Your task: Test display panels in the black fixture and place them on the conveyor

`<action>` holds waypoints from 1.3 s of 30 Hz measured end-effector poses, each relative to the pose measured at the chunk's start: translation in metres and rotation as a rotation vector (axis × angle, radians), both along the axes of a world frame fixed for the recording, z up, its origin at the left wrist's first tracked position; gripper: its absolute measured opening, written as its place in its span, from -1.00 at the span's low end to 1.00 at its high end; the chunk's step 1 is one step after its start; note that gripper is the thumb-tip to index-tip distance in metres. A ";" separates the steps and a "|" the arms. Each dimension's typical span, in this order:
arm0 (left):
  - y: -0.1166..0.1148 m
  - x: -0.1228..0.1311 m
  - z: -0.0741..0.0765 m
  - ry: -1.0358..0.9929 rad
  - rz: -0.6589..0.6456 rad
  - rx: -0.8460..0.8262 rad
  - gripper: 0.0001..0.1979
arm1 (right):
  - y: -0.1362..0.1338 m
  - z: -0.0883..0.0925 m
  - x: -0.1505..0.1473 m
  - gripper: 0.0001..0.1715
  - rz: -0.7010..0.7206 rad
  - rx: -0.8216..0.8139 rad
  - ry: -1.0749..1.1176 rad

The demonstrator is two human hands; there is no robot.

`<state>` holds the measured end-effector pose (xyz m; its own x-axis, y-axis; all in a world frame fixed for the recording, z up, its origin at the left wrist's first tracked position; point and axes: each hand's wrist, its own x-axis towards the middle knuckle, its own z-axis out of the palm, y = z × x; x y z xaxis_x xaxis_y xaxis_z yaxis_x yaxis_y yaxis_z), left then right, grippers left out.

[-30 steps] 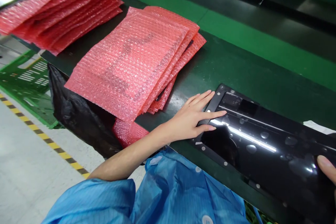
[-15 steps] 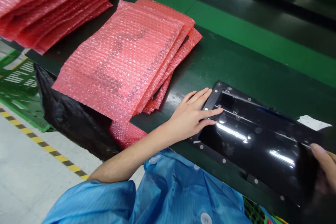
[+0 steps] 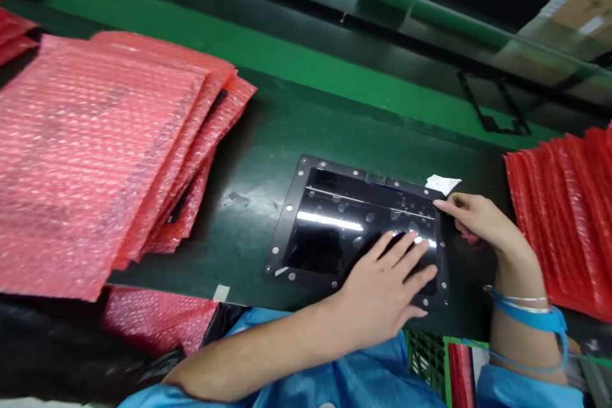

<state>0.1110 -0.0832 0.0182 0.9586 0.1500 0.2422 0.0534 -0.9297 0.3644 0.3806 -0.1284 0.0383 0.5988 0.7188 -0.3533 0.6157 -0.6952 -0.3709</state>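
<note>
A flat black panel (image 3: 315, 248) with a glossy screen-like face and a frame dotted with small silvery discs lies on the dark green table. Bubble-like marks show on its glossy face. My left hand (image 3: 382, 287) rests spread on the lower right part of that face, fingers apart and holding nothing. At the panel's upper right corner is my right hand (image 3: 473, 213), thumb and curled fingers drawn together at the edge. What is between them is too small to make out. A white scrap (image 3: 442, 183) lies just beyond that corner.
Red bubble-wrap pouches (image 3: 109, 140) are stacked on the left, dark flat items showing inside. More red pouches (image 3: 568, 217) stand in a row on the right. A thin black frame (image 3: 495, 102) lies at the back right. Below the table edge is a green crate (image 3: 423, 357).
My view has swung to the right. My left hand has gone from the panel's left edge to its lower right face. My right hand now pinches at the upper right corner.
</note>
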 end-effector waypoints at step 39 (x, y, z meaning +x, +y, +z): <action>0.105 0.038 0.008 -0.101 0.421 0.050 -0.62 | 0.027 -0.010 -0.023 -0.68 -0.200 0.504 0.076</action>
<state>0.1495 0.0217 0.0259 0.7875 0.5081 0.3490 0.3976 -0.8513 0.3423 0.3581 -0.1017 0.0284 0.7272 0.6851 -0.0421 0.4481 -0.5202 -0.7270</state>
